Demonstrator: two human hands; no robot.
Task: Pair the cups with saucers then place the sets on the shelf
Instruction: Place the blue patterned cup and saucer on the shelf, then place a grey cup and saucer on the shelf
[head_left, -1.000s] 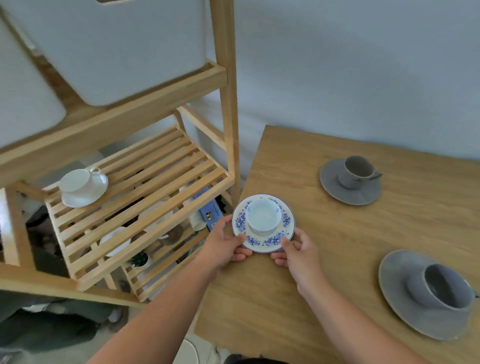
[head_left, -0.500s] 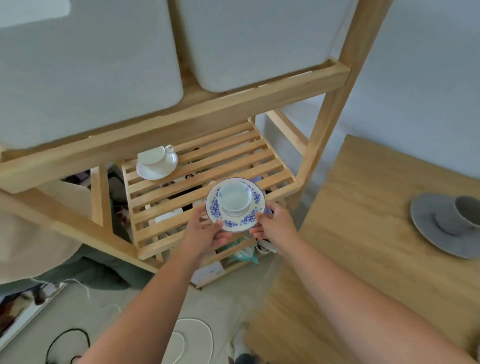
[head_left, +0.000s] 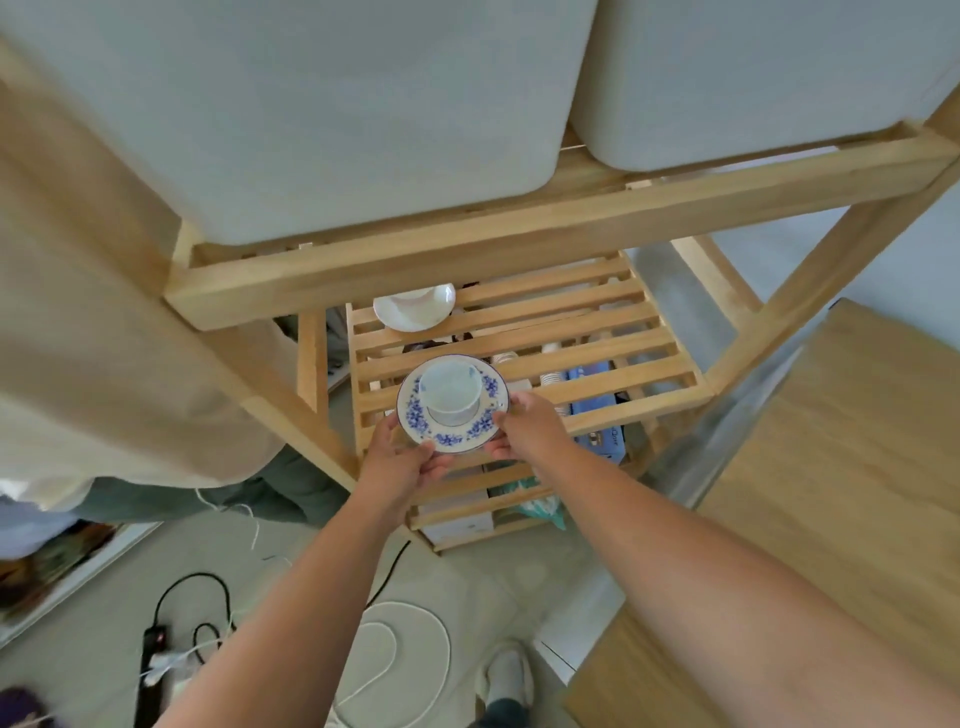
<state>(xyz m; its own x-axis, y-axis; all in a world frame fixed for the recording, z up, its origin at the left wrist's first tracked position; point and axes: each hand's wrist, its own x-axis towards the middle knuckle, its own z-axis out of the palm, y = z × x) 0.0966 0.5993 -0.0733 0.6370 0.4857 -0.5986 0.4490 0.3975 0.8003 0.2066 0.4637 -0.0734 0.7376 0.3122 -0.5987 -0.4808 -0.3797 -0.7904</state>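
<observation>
A white cup (head_left: 448, 392) stands on a blue-flowered saucer (head_left: 470, 431). Both hands carry this set at the front left of the slatted wooden shelf (head_left: 597, 353). My left hand (head_left: 397, 460) grips the saucer's near-left rim. My right hand (head_left: 530, 426) grips its right rim. Farther back on the same shelf sits a plain white cup and saucer set (head_left: 414, 307), its top hidden by the beam above.
Two pale storage bins (head_left: 363, 104) fill the upper shelf. A lower shelf holds boxes and bags (head_left: 597, 441). The wooden table (head_left: 831, 519) lies at right. Cables and a power strip (head_left: 156, 660) lie on the floor, beige cloth (head_left: 104, 338) hangs left.
Both hands have carried the flowered cup and saucer off the table, leftwards to the shelf. The view has swung left, so the grey cup sets on the table are out of sight.
</observation>
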